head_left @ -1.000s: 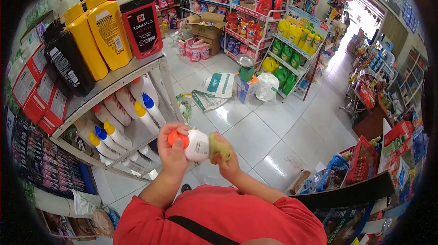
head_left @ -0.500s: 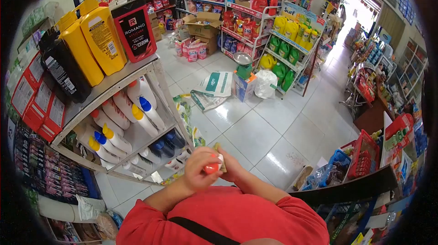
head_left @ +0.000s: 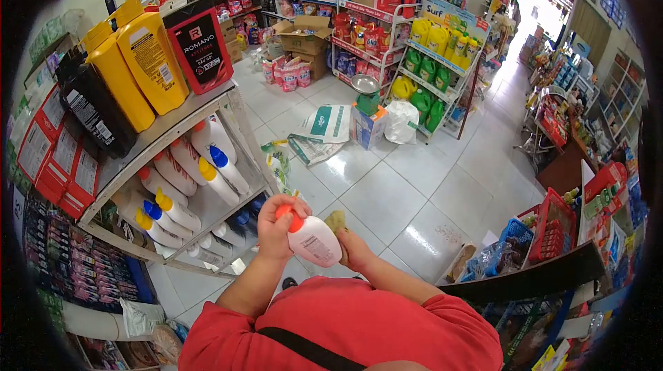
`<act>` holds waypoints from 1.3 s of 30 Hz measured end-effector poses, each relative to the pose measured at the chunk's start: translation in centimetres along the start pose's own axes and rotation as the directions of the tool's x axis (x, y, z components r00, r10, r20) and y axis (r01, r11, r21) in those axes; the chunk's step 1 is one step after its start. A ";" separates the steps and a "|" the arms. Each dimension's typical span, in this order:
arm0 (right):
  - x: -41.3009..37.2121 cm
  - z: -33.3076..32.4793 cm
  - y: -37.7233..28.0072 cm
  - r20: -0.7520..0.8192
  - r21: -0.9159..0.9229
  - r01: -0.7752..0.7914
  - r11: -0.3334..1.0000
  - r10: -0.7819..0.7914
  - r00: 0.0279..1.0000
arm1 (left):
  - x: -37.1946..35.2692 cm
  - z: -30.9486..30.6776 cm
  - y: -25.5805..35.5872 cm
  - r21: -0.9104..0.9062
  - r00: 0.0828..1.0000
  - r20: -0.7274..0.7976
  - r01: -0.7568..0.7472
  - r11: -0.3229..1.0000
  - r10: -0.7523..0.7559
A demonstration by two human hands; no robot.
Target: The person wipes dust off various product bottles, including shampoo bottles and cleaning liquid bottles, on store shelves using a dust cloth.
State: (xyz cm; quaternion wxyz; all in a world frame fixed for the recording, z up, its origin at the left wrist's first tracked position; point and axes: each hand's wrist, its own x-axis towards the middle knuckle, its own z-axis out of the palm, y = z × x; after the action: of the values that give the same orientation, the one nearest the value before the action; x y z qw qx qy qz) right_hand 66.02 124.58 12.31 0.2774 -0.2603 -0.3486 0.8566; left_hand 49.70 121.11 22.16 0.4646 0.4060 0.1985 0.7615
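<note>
A white bottle (head_left: 315, 242) with an orange-red cap is tilted in front of my red shirt. The fingers of my left hand (head_left: 274, 228) are wrapped round its cap end. Against the bottle's right side, my right hand (head_left: 353, 249) grips a yellowish-brown cloth (head_left: 336, 222). To the left stands a shelf (head_left: 238, 117) with white bottles lying at an angle, some with blue, yellow or red caps. On its top are yellow bottles (head_left: 153, 63), a black bottle (head_left: 97, 110) and a red and black Romano bottle (head_left: 200, 46).
Farther off are a rack (head_left: 442, 60) of yellow and green bottles, a scale (head_left: 367, 91), a white bag (head_left: 401, 122) and an open carton (head_left: 304, 36). Baskets (head_left: 518, 238) stand at the right by a dark counter edge (head_left: 532, 281). Tiled floor (head_left: 387, 191) lies ahead.
My left hand has moved left and the bottle has turned, so its white body and back label now show. My right hand has shifted slightly right with the cloth.
</note>
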 end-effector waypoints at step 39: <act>-0.4 -0.3 -5.8 -0.028 -0.617 0.705 0.349 -0.905 0.424 | -3.7 0.7 -6.2 0.286 0.578 0.150 0.751 0.595 -0.802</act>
State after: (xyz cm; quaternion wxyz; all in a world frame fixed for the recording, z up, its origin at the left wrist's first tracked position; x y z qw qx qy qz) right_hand 68.18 127.93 16.49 0.6481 -0.2670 -0.5880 0.4035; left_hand 54.55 120.89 16.78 0.7326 0.4167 0.3651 0.3953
